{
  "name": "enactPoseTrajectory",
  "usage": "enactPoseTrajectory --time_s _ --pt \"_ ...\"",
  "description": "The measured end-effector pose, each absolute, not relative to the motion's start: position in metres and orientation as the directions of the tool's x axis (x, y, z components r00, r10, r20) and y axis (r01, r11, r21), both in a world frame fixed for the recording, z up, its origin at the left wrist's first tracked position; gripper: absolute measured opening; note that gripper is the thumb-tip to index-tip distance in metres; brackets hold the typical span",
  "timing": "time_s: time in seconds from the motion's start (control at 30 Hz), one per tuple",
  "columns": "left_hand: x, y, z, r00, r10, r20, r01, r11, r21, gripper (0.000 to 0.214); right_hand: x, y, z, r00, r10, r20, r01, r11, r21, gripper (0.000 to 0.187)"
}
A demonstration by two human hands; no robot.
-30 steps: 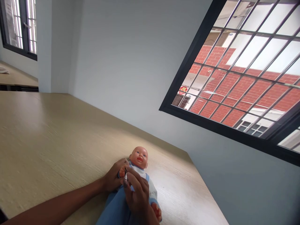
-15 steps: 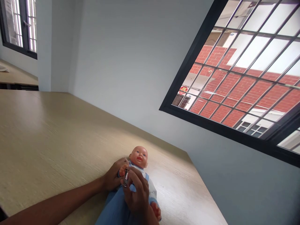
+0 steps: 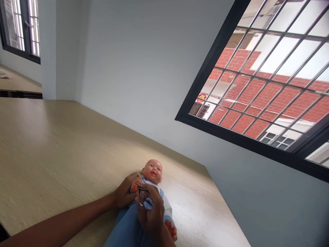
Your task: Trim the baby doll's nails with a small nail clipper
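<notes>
A baby doll in a white top and blue overalls lies on its back on the wooden table, head pointing away from me. My left hand is closed round the doll's small hand at its right side. My right hand rests over the doll's chest and pinches a small metal nail clipper held at the doll's fingers. The doll's other hand lies free near the lower edge of the view.
A grey wall runs along the table's far side. A large black-framed barred window shows red brick buildings outside. Another window and a second table stand at the far left.
My right hand has turned the nail clipper from upright to more level against the doll's fingers. The view shifted slightly; the doll and my left hand stayed put.
</notes>
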State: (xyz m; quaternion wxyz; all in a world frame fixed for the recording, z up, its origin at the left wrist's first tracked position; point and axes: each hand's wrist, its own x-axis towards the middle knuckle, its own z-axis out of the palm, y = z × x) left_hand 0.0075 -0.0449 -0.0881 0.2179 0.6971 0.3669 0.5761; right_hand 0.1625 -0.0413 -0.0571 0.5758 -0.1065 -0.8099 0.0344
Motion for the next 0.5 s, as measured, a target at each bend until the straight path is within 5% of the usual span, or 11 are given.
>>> enactPoseTrajectory --time_s 0.5 --pt "0.0078 -0.0432 -0.0897 0.062 0.766 0.64 0.235 -0.634 0.737 0.034 0.1646 -0.0432 -0.049 -0.386 0.166 0.907 0.112 0.985 -0.133 0.018"
